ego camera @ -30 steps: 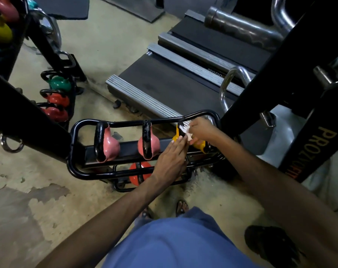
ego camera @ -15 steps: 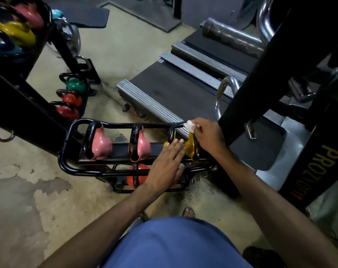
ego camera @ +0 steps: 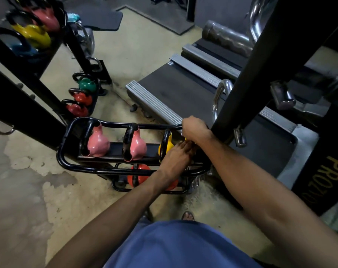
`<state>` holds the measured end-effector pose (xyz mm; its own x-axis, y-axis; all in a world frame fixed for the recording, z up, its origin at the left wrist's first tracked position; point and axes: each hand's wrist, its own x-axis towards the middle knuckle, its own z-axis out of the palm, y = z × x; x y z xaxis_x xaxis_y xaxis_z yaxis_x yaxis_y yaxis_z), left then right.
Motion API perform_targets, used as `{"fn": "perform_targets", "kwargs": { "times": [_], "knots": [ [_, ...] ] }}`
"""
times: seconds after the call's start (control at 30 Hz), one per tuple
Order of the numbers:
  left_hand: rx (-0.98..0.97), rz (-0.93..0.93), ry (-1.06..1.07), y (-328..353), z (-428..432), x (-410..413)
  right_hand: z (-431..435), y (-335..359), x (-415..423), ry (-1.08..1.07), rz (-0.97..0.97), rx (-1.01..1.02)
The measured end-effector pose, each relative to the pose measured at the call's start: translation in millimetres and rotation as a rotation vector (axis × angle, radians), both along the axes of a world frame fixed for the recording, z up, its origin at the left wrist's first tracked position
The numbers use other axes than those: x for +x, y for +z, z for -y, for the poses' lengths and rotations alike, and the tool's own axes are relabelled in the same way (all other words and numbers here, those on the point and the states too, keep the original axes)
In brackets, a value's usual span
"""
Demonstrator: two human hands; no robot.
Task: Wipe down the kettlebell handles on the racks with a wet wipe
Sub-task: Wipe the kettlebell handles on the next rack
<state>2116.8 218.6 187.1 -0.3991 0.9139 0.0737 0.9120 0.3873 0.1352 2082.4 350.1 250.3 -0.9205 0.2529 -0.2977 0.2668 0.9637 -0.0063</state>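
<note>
Head view, looking down at a low two-tier rack [ego camera: 154, 126] of black tube on a patchy concrete floor [ego camera: 48, 200].

(a) Top tier, left to right: two pink kettlebells [ego camera: 98, 144] [ego camera: 138, 147], then a yellow kettlebell [ego camera: 165, 147]. All three have black handles that stand upright and run front to back btwn the rack's near and far rails. A red-orange kettlebell [ego camera: 140, 174] sits on the bottom tier, partly behind the L forearm.

(b) L hand [ego camera: 177, 156]: fingers straight and together, laid flat against the right side of the yellow kettlebell, w/ the palm over the near rail. It grips nothing.

(c) R hand [ego camera: 195, 128]: at the far right corner of the rack, above and just behind the L fingertips, knuckles up and fingers curled downward. Cannot tell what they enclose, whether handle, rail or wet wipe, since the hand itself hides it. A sliver of yellow shows just under this hand.

(d) Surroundings: a black upright post [ego camera: 251, 74] rises just right of the R wrist. A treadmill deck [ego camera: 174, 89] lies beyond the rack. At upper left a second rack carries green [ego camera: 87, 85] and red [ego camera: 81, 98] kettlebells low down, w/ more on a higher shelf. A blue shirt [ego camera: 174, 246] and one sandalled foot [ego camera: 188, 215] fill the bottom edge.
</note>
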Motion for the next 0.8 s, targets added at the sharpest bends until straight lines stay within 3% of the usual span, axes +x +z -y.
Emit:
{"fn": "perform_targets", "kwargs": {
  "times": [0.13,0.3,0.4,0.67,0.73,0.8],
  "knots": [
    [-0.015,-0.019,0.002,-5,2,1,1,-1,-3,0.147,0.084,0.017],
    [0.004,-0.042,-0.038,3,4,0,13,-8,-12,0.142,0.083,0.117],
    [0.019,-0.026,-0.041,-3,7,1,11,-10,-14,0.004,0.021,0.089],
    [0.166,0.158,0.011,0,10,-5,-3,-23,11,-0.970,-0.170,-0.942],
    [0.190,0.170,0.002,0,11,-5,-4,-27,13,-1.236,-0.155,-1.117],
    [0.194,0.160,-0.013,-1,10,-5,-7,-35,14,-1.349,-0.189,-1.226]
  ]
}}
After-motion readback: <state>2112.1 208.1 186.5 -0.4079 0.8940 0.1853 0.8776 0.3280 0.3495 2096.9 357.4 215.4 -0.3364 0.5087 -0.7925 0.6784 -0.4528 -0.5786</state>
